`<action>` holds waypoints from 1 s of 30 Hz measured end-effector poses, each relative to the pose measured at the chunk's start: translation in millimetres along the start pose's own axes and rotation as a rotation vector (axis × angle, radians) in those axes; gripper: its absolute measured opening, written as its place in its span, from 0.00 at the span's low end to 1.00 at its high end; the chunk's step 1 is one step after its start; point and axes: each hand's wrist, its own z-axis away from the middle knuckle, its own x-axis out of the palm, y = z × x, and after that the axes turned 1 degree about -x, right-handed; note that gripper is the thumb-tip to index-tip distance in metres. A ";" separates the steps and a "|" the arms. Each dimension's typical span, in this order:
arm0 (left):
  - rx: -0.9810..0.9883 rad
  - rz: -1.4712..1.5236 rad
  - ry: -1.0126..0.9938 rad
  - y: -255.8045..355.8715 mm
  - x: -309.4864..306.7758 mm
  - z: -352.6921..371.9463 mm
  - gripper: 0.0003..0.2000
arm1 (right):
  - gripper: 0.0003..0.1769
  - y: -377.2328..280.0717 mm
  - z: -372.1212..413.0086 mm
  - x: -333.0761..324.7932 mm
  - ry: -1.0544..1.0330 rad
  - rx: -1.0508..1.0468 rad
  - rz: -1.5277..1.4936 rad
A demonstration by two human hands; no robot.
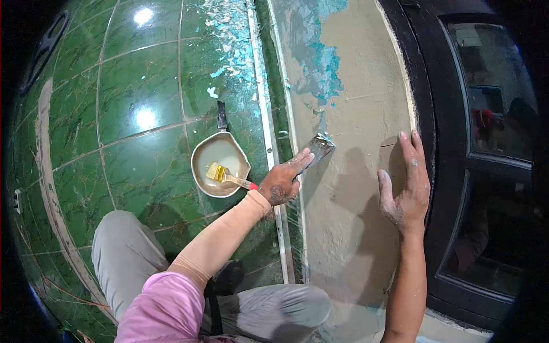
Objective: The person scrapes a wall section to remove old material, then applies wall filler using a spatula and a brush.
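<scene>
My left hand [280, 182] is wrapped round a scraper [321, 148], its fingers stretched along the tool towards the blade. Flakes of paint cling to the blade's far edge, which lies against the beige wall [363, 103]. Patches of turquoise paint [325, 66] remain higher up on that wall. Flat on the wall's right part, beside the dark frame, rests my right hand [407, 188], fingers extended and thumb apart, holding nothing. Just left of my left hand, a saucepan [196, 182] with cloudy liquid stands on the floor. A paintbrush [231, 178] lies across it, partly hidden by my left hand.
Green tiles [140, 86] cover the floor on the left. Paint flakes [231, 46] are heaped along a white strip [264, 108] at the wall's foot. A dark framed glass door or window [432, 114] borders the wall on the right. My knees [123, 257] are below.
</scene>
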 end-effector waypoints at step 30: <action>0.031 0.136 0.181 -18.1 13.7 -16.6 0.40 | 0.40 3.3 -2.9 -2.6 -0.035 -0.088 0.013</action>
